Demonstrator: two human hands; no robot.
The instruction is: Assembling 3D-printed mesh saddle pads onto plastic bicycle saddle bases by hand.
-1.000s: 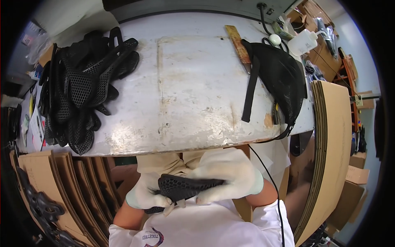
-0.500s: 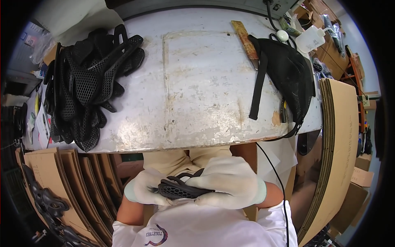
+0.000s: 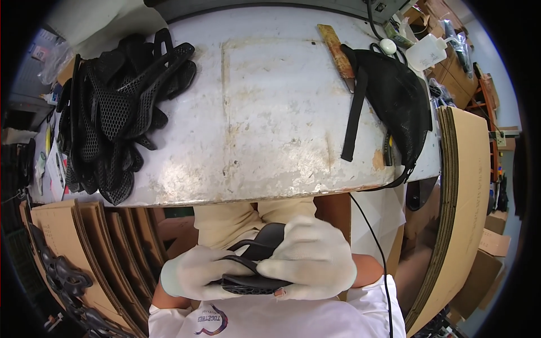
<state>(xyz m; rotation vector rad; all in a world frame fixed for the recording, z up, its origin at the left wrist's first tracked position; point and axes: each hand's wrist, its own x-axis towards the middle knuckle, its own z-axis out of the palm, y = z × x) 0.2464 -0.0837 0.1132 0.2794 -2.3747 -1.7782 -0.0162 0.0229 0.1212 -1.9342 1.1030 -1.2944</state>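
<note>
Both my hands wear white gloves and hold one black lattice saddle pad (image 3: pixel 255 270) close to my chest, below the table edge. My left hand (image 3: pixel 194 274) grips its left end from underneath. My right hand (image 3: pixel 311 260) wraps over its right part, covering much of it. The pad is turned edge-on, with its rails showing on top. A heap of several similar black lattice pads (image 3: pixel 115 112) lies on the left side of the worn white table (image 3: pixel 270 112).
A black mesh bag with a strap (image 3: pixel 389 101) lies at the table's right, beside a wooden-handled tool (image 3: pixel 336 53) and a white squeeze bottle (image 3: pixel 424 52). Stacked cardboard sheets stand at right (image 3: pixel 462 203) and lower left (image 3: pixel 90 242). A black cable (image 3: pixel 375 236) hangs from the table.
The pad has been turned in my hands from flat, lattice side up, to edge-on with the rails up. My right hand has closed further over it.
</note>
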